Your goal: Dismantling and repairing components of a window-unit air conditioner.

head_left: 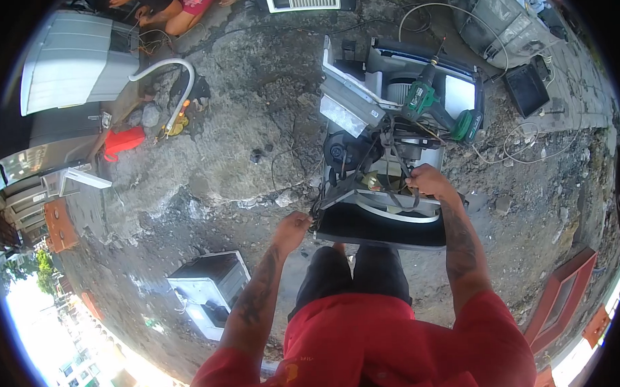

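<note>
An opened appliance [386,233] with a black casing stands on the ground before me, its inner parts and wires exposed. My left hand [294,230] is closed at its near left corner; what the fingertips pinch is too small to make out. Over on the right side, my right hand [429,182] is closed by a bundle of dark wires [394,153], apparently gripping part of it. A curved white rim [399,215] runs along the near side. Atop the far parts lies a green cordless drill [421,97], close to a loose grey metal panel [351,100].
Rough, broken concrete surrounds the appliance. A dark tray [526,90] and a large grey drum-like unit [495,30] stand far right. Another opened metal box [210,292] lies at lower left. A person [174,10] works at far left beside a white appliance [73,62].
</note>
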{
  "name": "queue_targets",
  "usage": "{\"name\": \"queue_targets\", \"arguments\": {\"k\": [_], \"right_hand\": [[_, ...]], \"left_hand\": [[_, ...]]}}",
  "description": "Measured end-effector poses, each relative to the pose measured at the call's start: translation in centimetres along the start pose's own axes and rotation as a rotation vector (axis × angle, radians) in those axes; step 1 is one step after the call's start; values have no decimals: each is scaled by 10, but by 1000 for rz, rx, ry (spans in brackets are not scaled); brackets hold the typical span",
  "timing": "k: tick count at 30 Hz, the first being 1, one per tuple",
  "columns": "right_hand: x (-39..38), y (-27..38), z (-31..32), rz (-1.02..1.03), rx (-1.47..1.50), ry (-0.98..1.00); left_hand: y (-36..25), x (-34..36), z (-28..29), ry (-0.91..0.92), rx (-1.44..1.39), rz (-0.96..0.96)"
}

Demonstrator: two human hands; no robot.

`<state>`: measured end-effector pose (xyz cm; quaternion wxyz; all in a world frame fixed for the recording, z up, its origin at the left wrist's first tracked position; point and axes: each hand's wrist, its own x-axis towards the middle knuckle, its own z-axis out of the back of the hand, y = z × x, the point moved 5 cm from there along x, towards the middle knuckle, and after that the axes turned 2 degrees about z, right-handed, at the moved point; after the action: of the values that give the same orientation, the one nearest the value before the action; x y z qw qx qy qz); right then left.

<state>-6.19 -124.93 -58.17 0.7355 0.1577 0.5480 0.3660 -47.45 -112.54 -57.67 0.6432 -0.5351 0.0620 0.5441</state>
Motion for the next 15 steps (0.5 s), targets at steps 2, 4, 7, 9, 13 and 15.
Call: {"name": "queue_targets", "arguments": {"k": [2,4,7,9,13,15], "right_hand": [[10,1,-1,-17,26,42],[15,5,-6,-39,53,78],[17,-20,-11,134,-191,-81],[25,9,-28,133,-256,-35],[23,-6,-43,93,-329,-127],[27,9,-55,133,-294,-177]], "left_hand": [[-17,25,-12,-10,-17,-18],[-33,43,-21,-15,-34,-40],[-81,65,-49,14,-43,-22],[-55,85,-44,-72,-66,-33],[-47,116,-63,-133,-278,-79],[-19,131,-47,-130,-282,-27]]}}
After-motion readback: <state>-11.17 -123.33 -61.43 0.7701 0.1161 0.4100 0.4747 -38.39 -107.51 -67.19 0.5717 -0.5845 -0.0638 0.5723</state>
